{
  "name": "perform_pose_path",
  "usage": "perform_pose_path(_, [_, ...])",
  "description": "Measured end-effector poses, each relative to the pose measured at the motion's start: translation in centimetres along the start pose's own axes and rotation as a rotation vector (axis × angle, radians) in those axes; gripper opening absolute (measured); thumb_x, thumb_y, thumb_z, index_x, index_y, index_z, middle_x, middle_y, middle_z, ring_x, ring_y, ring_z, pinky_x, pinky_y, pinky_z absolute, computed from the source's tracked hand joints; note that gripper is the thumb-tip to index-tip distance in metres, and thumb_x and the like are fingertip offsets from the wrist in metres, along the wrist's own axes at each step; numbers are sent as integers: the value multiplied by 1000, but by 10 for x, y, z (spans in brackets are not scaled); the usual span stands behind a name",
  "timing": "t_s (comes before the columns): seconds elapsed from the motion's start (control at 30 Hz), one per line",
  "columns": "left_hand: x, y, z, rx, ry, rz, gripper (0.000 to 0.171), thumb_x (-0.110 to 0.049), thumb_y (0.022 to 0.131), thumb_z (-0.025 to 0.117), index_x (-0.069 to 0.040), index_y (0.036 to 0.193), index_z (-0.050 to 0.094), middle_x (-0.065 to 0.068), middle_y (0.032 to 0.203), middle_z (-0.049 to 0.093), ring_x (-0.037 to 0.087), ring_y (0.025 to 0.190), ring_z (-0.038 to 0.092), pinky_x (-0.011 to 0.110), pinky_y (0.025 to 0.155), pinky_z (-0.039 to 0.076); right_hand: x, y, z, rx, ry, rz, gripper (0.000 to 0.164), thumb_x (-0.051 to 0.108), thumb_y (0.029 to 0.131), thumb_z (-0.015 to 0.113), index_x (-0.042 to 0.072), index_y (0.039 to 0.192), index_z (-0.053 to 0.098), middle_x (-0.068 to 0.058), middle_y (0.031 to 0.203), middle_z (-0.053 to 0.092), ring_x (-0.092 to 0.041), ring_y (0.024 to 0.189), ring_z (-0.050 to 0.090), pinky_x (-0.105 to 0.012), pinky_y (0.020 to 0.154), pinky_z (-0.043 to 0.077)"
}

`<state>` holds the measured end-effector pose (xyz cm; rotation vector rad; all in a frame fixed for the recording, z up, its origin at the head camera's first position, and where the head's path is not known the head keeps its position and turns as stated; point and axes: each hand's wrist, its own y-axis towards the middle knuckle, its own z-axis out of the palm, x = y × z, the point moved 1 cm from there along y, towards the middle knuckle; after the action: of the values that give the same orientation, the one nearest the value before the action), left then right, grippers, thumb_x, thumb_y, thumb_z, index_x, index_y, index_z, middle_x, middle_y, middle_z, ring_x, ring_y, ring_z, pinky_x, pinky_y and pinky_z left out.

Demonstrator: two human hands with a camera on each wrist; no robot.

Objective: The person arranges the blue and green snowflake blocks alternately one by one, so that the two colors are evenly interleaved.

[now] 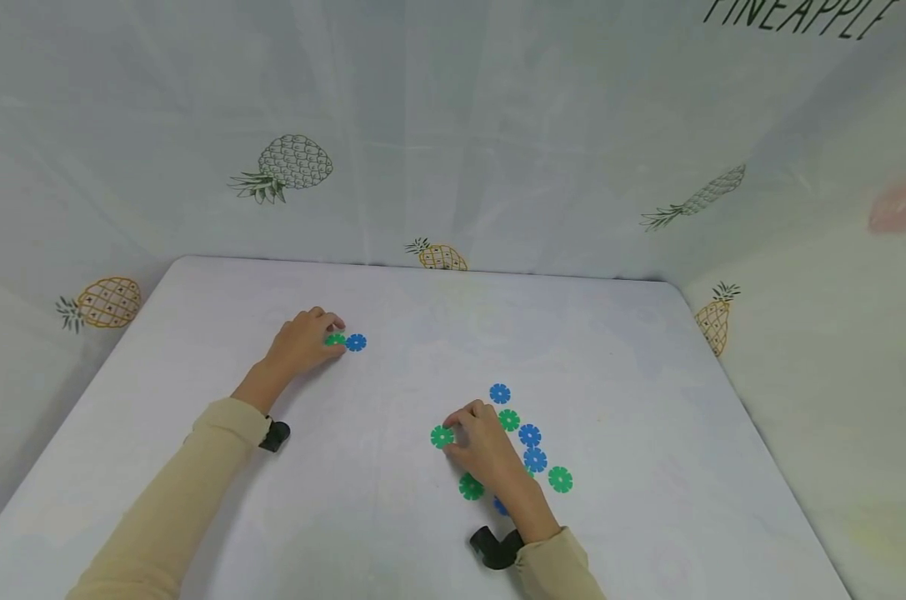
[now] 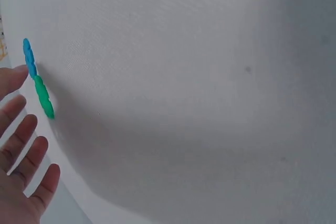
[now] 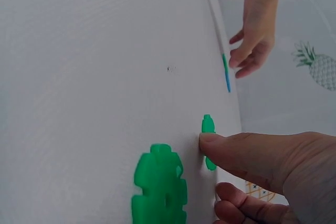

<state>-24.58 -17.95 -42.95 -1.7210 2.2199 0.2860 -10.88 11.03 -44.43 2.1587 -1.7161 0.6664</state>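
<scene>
The head view looks forward and down from above the worktop's (image 1: 633,367) near side, far enough back to frame the left grip (image 1: 306,340), the right grip (image 1: 486,446) and the backdrop (image 1: 543,150). Each wrist view (both are tipped sideways) looks low along the surface from close behind its own grip; the right one faces the left grip. All three share the far green disc (image 1: 336,339) and far blue disc (image 1: 356,342).

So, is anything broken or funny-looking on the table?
Nothing stands out. The notches look meant to be there: the blue disc by the left hand and the green disc at the right hand both have them. No spill shows.
</scene>
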Motion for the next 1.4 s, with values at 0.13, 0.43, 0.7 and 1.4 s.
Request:
perform_pose_path(0.13, [-3,2,-1,24,6,20,39,-23,84,64,-6,119,58,17,118,54,37,113,47,55,95,37,0,0,0,1,-1,3,23,18,80,72,15,102,65,-4,105,53,-17,95,46,-33,81,49])
perform_pose_path(0.43, [-6,4,4,89,-30,84,38,-12,87,59,-5,124,56,19,128,51,40,121,43,58,100,34,1,-1,0,0,4,4,23,17,80,72,15,102,65,-4,105,53,-17,95,46,-33,81,49])
perform_pose_path(0.7, [-9,2,5,89,-45,116,36,-3,89,56,-3,125,55,20,125,51,39,119,44,55,101,37,0,-1,0,4,7,3,23,17,80,72,15,102,65,-4,106,53,-17,96,46,-33,82,49])
perform_pose_path(1.4, [-12,3,7,71,-56,95,33,0,89,55,-1,123,56,19,121,51,38,117,45,51,101,37,0,-2,-1,1,8,-5,23,18,81,71,15,102,65,-4,106,52,-17,97,46,-33,82,49])
